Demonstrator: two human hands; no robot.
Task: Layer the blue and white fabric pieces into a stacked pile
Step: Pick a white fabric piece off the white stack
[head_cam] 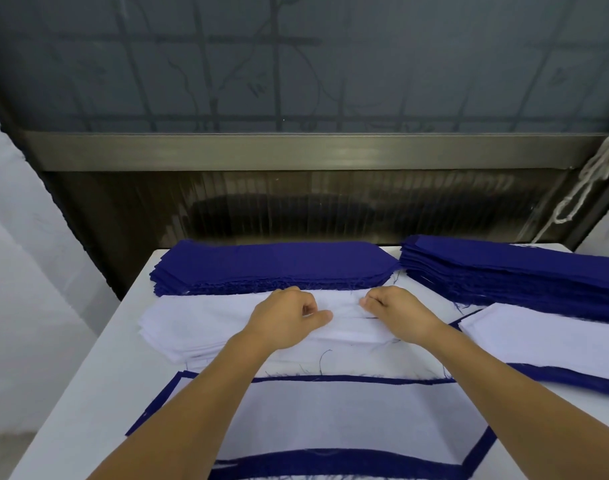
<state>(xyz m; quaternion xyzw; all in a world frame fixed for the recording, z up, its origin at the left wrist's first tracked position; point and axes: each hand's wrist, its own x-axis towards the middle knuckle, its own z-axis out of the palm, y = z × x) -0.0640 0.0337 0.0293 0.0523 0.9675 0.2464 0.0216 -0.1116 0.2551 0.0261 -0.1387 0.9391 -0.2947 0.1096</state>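
A stack of white fabric pieces (192, 323) lies at the middle of the white table (98, 393). Both hands sit on its top piece. My left hand (285, 318) has curled fingers and its thumb pressed onto the cloth, pinching it. My right hand (396, 311) pinches the same piece a little to the right, and a fold rises between the two hands. Behind the white stack lies a pile of blue fabric pieces (275, 265). Nearest me lies the layered pile (348, 414), a white piece on top with blue edges showing around it.
A second, taller blue pile (510, 271) runs along the right side, with another white-on-blue layered stack (545, 344) in front of it. A dark panel and metal rail stand behind the table. White cords (587, 178) hang at the far right.
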